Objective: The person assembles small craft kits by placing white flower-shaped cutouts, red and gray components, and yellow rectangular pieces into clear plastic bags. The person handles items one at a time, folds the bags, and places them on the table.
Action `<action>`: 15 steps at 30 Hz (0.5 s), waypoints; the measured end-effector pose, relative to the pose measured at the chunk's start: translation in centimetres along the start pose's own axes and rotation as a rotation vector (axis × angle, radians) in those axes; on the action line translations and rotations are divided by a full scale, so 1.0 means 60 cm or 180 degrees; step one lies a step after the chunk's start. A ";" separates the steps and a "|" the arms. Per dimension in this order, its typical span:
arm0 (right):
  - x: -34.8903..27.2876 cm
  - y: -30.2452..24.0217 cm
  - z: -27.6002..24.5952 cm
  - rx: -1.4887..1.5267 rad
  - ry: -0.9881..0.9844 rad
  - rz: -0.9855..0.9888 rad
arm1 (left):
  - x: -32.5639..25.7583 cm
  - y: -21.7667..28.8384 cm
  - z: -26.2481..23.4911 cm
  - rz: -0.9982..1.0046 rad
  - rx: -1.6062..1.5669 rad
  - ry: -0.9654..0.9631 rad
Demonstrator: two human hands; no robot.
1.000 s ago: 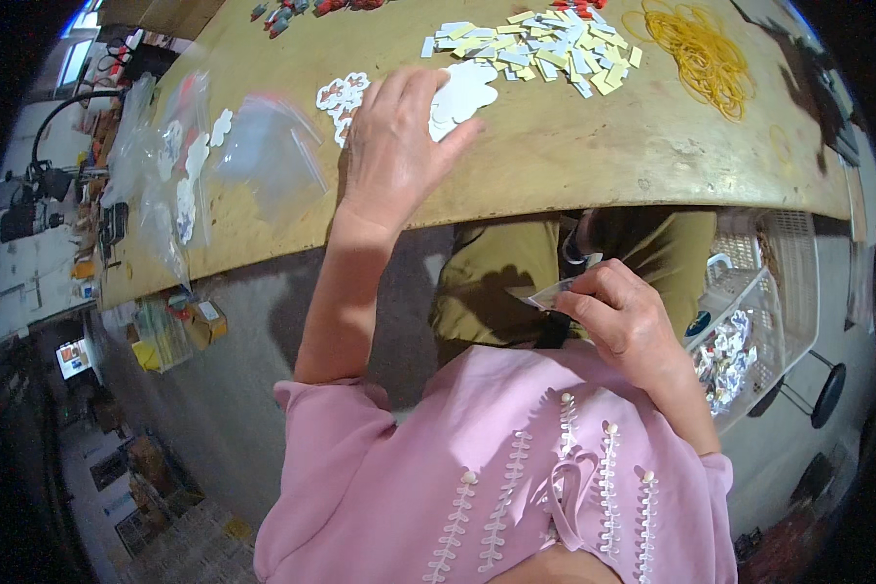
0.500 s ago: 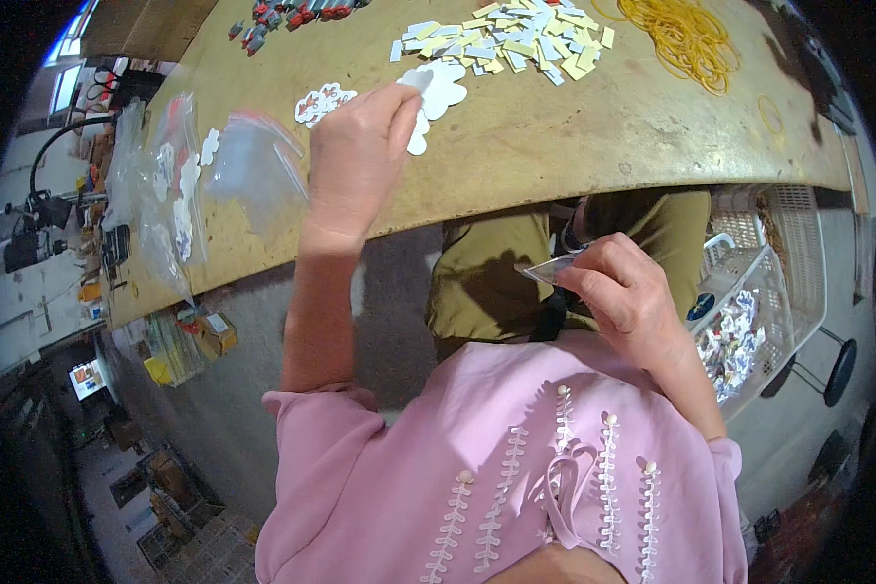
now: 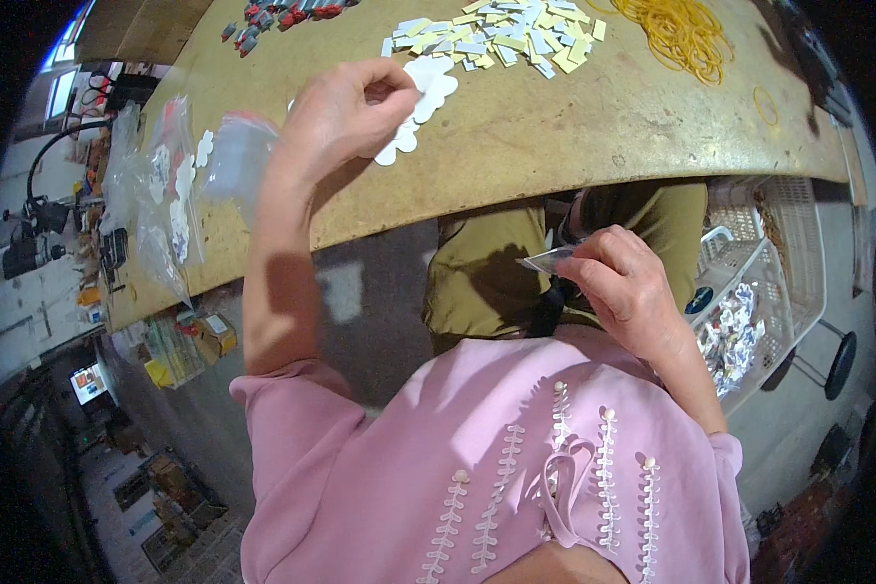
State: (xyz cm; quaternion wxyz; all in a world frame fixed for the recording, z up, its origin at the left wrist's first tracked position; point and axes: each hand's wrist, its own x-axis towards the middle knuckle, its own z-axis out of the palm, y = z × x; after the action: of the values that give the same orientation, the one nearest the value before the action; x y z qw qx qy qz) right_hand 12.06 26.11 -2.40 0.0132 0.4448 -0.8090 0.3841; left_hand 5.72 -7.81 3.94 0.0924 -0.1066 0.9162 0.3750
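My left hand is over the table with thumb and fingers pinched at the edge of a white scalloped cutout. A second white cutout lies just below it, partly under the hand. Low over my lap, my right hand pinches a small clear plastic bag, which points left. Flat clear bags rest on the table left of my left forearm.
Yellow and pale blue strips lie piled at the back, with yellow rubber bands to their right and grey-red pieces to their left. Larger plastic bags hang over the left edge. A white basket with packed pieces stands at my right.
My left hand has shifted slightly left, its forearm swinging left. It now covers the printed cutouts that showed beside it. The lower white cutout sits further left. My right hand has hardly moved.
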 end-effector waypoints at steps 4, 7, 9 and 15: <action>0.002 -0.003 0.003 0.0029 0.0156 0.0063 | -0.017 -0.003 0.012 0.1458 0.1683 0.0970; 0.005 0.000 -0.006 -0.0065 0.0140 -0.0030 | -0.033 -0.011 0.037 0.1634 0.2119 0.1430; 0.009 -0.003 -0.011 -0.0153 0.0128 -0.0045 | -0.040 -0.011 0.044 0.1351 0.2196 0.1531; 0.009 -0.004 -0.004 -0.0195 0.0261 -0.0035 | -0.048 -0.026 0.039 0.0743 0.0890 0.1956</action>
State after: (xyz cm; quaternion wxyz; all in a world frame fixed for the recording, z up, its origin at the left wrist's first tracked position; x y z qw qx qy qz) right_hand 11.82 25.81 -1.88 0.0621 0.4325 -0.8167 0.3770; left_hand 9.11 -6.88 1.97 -0.2172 -0.0954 0.9497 0.2044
